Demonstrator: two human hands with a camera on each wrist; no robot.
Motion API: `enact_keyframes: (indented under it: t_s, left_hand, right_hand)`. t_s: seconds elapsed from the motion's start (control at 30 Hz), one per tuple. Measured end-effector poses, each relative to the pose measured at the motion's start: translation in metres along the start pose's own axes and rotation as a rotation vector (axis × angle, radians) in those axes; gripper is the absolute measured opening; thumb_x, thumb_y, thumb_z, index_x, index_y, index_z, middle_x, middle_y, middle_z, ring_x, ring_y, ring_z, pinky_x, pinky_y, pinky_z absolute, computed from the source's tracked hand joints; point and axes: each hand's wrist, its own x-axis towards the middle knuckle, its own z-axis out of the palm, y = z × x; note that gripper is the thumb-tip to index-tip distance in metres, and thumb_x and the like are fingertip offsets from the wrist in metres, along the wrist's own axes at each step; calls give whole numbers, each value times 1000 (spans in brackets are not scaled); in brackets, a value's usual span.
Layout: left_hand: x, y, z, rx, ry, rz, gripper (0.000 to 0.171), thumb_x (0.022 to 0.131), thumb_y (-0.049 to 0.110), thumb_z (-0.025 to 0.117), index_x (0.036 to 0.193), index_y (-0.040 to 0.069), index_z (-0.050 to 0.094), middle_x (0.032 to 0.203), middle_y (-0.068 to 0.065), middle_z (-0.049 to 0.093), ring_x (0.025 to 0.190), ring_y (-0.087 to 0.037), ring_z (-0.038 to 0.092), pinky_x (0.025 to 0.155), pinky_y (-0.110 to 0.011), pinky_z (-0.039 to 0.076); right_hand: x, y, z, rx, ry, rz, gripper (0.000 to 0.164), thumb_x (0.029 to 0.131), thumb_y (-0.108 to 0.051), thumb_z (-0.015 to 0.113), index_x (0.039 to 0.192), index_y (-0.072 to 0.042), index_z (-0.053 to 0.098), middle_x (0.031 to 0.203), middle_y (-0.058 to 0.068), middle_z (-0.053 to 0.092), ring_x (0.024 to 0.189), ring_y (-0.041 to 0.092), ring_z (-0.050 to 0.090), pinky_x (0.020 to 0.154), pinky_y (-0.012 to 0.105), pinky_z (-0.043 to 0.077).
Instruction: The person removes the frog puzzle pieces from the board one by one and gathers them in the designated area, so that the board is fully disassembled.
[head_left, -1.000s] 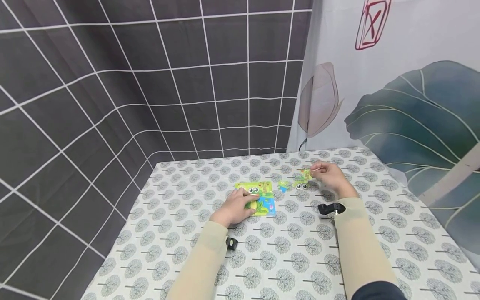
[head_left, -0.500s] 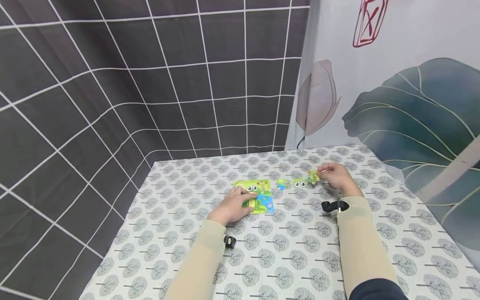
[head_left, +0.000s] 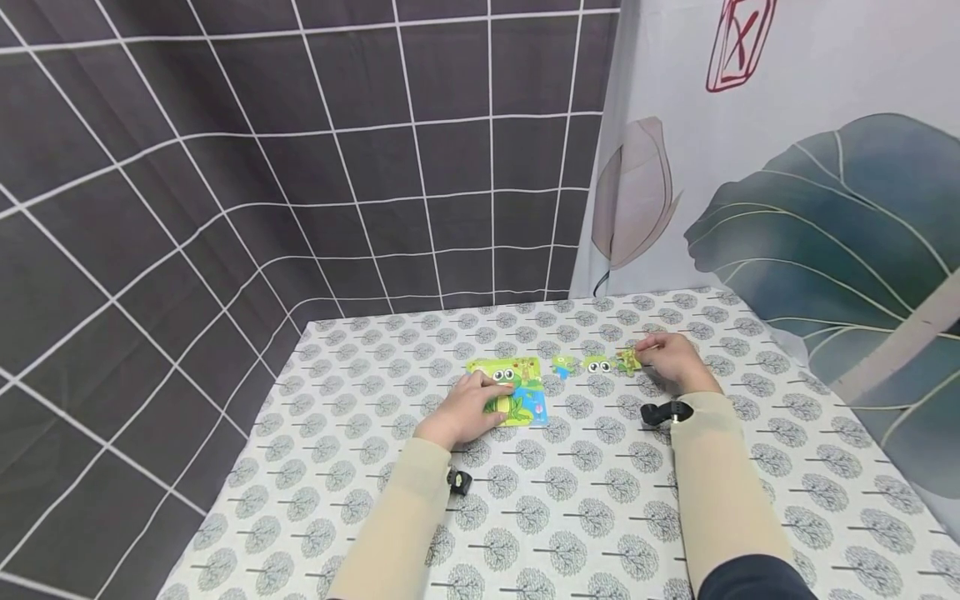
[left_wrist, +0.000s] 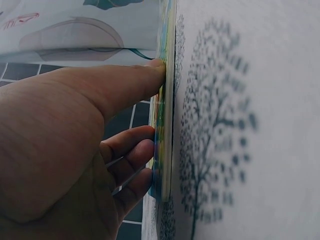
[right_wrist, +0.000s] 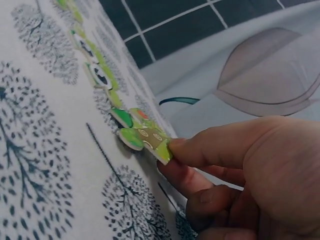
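An indoor corner, screened off by hung fabric, is shown; whether it is set within a home, an office or a lab cannot be told. The far and left sides are covered by a dark cloth [head_left: 420, 158] on which a white, tile-like grid is printed; as fabric it is betrayed by its wavy lines and rounded corner. The right side is closed by a pale hanging [head_left: 675, 67], decorated with a large blue-green leaf [head_left: 832, 217], a pinkish bud [head_left: 637, 196] and a red seal-like mark [head_left: 740, 46]. A table [head_left: 337, 450], covered in a white tree print, is enclosed by these drapes.
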Motion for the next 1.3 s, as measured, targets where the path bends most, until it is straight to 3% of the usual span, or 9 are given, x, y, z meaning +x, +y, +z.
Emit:
enact_keyframes:
  t_s: [0.23, 0.3, 0.8, 1.2, 1.3]
  left_hand:
    - [0, 1, -2, -4, -7, 0, 57, 100, 39, 69, 155, 33, 52, 150, -3, 48, 134, -26, 45, 116, -53, 41]
    - [0, 1, -2, -3, -12, -1, 57, 100, 39, 69, 155, 33, 52, 149, -4, 48, 134, -26, 45, 115, -52, 41]
    - [-2, 3, -3, -5, -10, -2, 57, 101, 38, 68, 155, 32, 53, 149, -3, 49, 133, -25, 46, 115, -51, 42]
    - [-2, 4, -2, 10, -8, 0, 56, 102, 37, 67, 156, 30, 52, 157, -3, 45, 142, -28, 42, 118, -56, 39]
    - [-2, 5, -3, 10, -8, 1, 56, 102, 36, 67, 156, 30, 52, 157, -3, 46, 142, -28, 42, 119, -57, 38]
  right_hand:
    - [7, 4, 5, 73, -23, 53, 25, 100, -14, 66, 120, 2, 64, 86, 9, 66, 75, 20, 60, 63, 30, 55]
    - [7, 4, 5, 96, -33, 65, 26, 101, -13, 66, 121, 3, 64, 82, 7, 64, 72, 19, 60, 61, 30, 55]
    - [5, 3, 7, 96, -16, 60, 24, 102, -11, 62, 121, 4, 64, 88, 10, 65, 75, 19, 62, 65, 31, 60]
    - [3, -2, 7, 156, 22, 48, 29, 99, -11, 61, 125, 2, 61, 75, 8, 61, 62, 20, 58, 54, 33, 55]
    - [2, -7, 9, 132, 54, 31, 28, 99, -12, 61, 124, 1, 63, 82, 9, 61, 67, 20, 59, 57, 32, 57]
